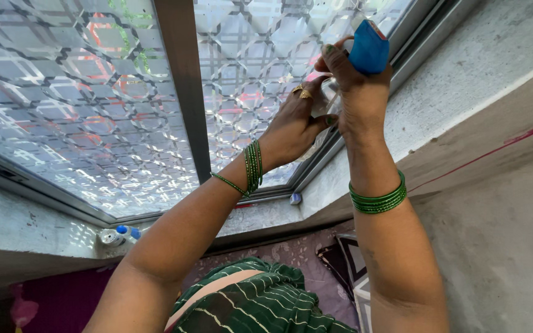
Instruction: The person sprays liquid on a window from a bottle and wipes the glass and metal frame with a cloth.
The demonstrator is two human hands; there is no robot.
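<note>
My right hand [356,86] is raised against the patterned glass window [94,111] near its right frame, gripping a blue object with a red-and-white edge [369,48]. My left hand [291,126] presses flat on the glass just below and left of it, fingers spread, with gold rings on them. Between the two hands a small shiny piece shows; I cannot tell what it is. Green bangles circle both wrists.
A grey metal mullion [183,86] splits the window. A small white bottle with a blue cap [117,235] lies on the concrete sill, and a small blue-white item [295,198] sits in the sill corner. A rough plaster wall [501,203] rises at right. Patterned cushions [340,265] lie below.
</note>
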